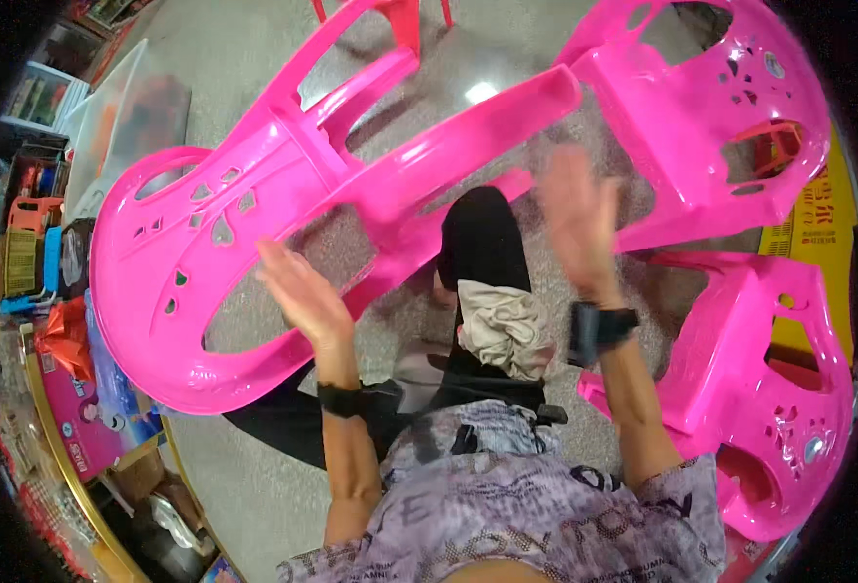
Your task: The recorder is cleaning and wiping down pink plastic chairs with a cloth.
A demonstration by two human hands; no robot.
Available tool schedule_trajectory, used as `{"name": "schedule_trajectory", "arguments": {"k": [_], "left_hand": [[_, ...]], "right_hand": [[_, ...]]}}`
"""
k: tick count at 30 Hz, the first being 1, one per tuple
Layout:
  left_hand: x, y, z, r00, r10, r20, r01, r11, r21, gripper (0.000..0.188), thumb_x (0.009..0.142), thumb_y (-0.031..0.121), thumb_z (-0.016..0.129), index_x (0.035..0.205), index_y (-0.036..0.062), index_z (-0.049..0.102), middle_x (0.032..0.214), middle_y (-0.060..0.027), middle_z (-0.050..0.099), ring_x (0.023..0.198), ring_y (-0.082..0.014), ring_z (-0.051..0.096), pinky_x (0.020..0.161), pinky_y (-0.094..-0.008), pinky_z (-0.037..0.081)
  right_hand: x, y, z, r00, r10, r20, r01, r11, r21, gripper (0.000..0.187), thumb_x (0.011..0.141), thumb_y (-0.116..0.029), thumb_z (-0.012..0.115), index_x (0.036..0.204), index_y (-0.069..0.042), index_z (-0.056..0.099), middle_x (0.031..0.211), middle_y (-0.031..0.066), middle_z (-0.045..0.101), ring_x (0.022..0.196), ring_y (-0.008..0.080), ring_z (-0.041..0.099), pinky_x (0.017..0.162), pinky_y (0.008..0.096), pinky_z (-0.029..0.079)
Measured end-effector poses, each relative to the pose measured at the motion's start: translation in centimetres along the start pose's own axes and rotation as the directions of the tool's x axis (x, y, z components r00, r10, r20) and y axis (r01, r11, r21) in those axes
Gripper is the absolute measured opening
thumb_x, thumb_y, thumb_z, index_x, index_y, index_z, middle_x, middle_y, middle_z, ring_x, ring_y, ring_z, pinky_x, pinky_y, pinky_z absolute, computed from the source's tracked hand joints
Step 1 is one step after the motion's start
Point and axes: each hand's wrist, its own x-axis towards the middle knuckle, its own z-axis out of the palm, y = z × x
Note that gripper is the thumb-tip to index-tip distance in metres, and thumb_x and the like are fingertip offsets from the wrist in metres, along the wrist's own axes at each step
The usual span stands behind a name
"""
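A large pink plastic armchair (269, 160) lies tipped over in front of me, its backrest with cut-out shapes toward the left and its legs toward the right. My left hand (304, 296) is open with fingers straight, just over the chair's armrest side; contact cannot be made out. Raised and slightly blurred, my right hand (580, 219) has its fingers stretched out and is apart from the chair, near the end of its leg. Both palms are empty. A crumpled beige cloth (502, 328) rests on my right thigh.
Two more pink chairs stand at the right, one far (657, 126) and one near (730, 360), beside a yellow sheet (822, 228). Red stool legs (404, 29) show at the top. Along the left are a clear plastic bin (123, 126), a pink box (74, 413) and packed goods.
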Motion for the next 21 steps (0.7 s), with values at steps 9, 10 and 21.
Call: {"name": "schedule_trajectory", "arguments": {"k": [9,10,21], "left_hand": [[0.0,0.7,-2.7,0.957,-0.187,0.223,0.279,0.804,-0.525,0.068,0.093,0.047,0.028,0.139,-0.0022,0.015,0.146,-0.0173,0.015,0.136,-0.03,0.013,0.112,-0.0434,0.01],[-0.2,0.5,-2.6,0.94,-0.186,0.287,0.328,0.729,-0.601,0.067,0.093,0.046,0.027,0.138,-0.0027,0.016,0.146,-0.0176,0.016,0.135,-0.0302,0.013,0.112,-0.0434,0.011],[-2.9,1.0,-1.7,0.907,-0.212,0.363,0.406,0.665,-0.627,0.069,0.092,0.044,0.034,0.138,-0.0033,0.015,0.146,-0.0192,0.013,0.135,-0.031,0.013,0.112,-0.0445,0.01]], "right_hand": [[-0.4,-0.2,1.0,0.992,0.12,0.038,-0.126,0.944,0.305,0.072,0.093,-0.054,0.016,0.14,0.0,0.012,0.147,0.016,0.012,0.136,0.0234,0.012,0.112,0.036,0.012],[-0.7,0.1,1.2,0.988,0.151,0.041,-0.156,0.923,0.351,0.072,0.093,-0.054,0.018,0.14,0.001,0.013,0.146,0.0166,0.014,0.136,0.0239,0.013,0.112,0.0363,0.012],[-3.9,3.2,4.6,0.884,0.387,0.262,-0.45,0.554,0.701,0.072,0.091,-0.052,0.032,0.138,0.001,0.021,0.145,0.0183,0.02,0.134,0.0283,0.018,0.11,0.0419,0.016]]}}
